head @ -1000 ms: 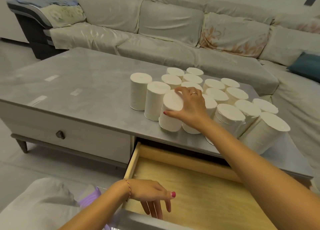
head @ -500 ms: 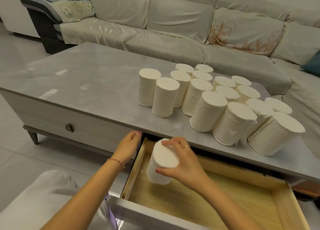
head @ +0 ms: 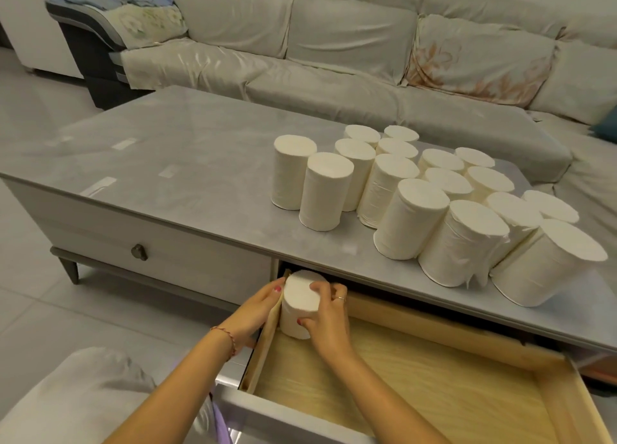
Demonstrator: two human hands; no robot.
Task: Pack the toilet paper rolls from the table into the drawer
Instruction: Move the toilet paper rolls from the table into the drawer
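Note:
One white toilet paper roll (head: 298, 301) stands upright in the back left corner of the open wooden drawer (head: 417, 383). My right hand (head: 329, 313) grips it from the right, fingers over its top and thumb on its side. My left hand (head: 257, 310) lies outside the drawer's left wall, with its fingertips touching the roll's top edge. Several more white rolls (head: 410, 206) stand upright in a cluster on the right half of the grey table (head: 187, 156).
A shut drawer with a dark knob (head: 139, 252) is on the left of the table front. A pale sofa (head: 334, 49) runs behind the table and round its right side. Tiled floor lies to the left. My knee in light cloth (head: 66, 397) is at the lower left.
My right hand took a roll off the table, carried it down and set it in the drawer's back left corner. My left hand moved from the drawer's front up along its left wall.

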